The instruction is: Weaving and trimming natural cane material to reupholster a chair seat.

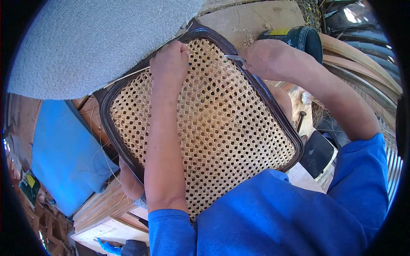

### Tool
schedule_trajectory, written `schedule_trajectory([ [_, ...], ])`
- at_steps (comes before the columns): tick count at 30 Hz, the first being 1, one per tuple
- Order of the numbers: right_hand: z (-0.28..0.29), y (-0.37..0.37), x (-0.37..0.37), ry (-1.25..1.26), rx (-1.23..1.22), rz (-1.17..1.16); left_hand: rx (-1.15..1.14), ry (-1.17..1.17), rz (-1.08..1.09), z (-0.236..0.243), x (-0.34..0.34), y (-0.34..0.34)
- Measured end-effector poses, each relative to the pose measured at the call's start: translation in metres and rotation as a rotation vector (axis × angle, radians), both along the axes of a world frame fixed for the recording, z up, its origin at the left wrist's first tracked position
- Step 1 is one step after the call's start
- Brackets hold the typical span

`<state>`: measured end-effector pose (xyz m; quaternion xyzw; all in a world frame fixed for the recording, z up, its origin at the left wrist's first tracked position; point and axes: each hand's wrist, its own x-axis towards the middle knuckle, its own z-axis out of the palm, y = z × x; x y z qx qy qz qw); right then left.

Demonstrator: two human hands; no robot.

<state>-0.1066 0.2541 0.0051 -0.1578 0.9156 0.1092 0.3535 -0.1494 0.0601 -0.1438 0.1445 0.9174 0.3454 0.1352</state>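
Note:
A woven cane panel [218,115] in a dark brown wooden frame [279,113] lies tilted in front of me, close to my body. My left hand [170,62] is closed against the weave near its upper left edge; what its fingers pinch, if anything, is hidden. My right hand [265,59] grips a small tool with a flat, pale metal blade [234,57], its handle covered by the fingers. The blade's tip reaches over the frame's upper right side to the edge of the cane. A thin pale strand [128,77] runs along the frame next to my left hand.
A grey fabric-covered piece [102,38] fills the upper left, beside the frame. Past my right hand lies a dark green bucket [311,42], with bent wood strips [363,55] behind it. A blue panel [68,149] stands left, above stacked boards [102,205]. A black flat object [317,153] sits right.

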Motion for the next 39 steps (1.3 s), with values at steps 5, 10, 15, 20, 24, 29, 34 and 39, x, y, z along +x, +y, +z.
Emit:
schedule_trajectory([
  [5,-0.004,-0.009,-0.010,-0.079,-0.016,0.041,0.068,0.033,0.042,-0.006,0.003,0.001],
  [10,-0.011,-0.002,-0.006,-0.008,0.007,0.350,0.086,0.009,0.030,-0.003,0.003,-0.003],
  [15,-0.005,-0.018,-0.003,-0.033,0.094,0.248,0.075,0.010,0.005,-0.009,0.001,-0.004],
  [20,-0.010,-0.016,0.000,-0.027,0.040,0.104,0.074,0.014,-0.001,-0.006,0.000,-0.003],
  [24,-0.006,-0.011,0.030,0.095,-0.088,-0.235,-0.108,-0.188,-0.028,0.029,-0.006,-0.011],
  [29,0.001,-0.019,0.087,-0.086,-0.319,-0.563,-0.160,-0.237,0.003,0.023,-0.014,-0.010],
  [34,-0.012,-0.008,0.107,0.191,-0.474,-0.591,-0.164,-0.277,0.003,0.033,-0.013,-0.005],
  [39,-0.009,-0.007,0.105,0.188,-0.494,-0.663,-0.128,-0.019,0.056,-0.002,-0.007,-0.014],
])
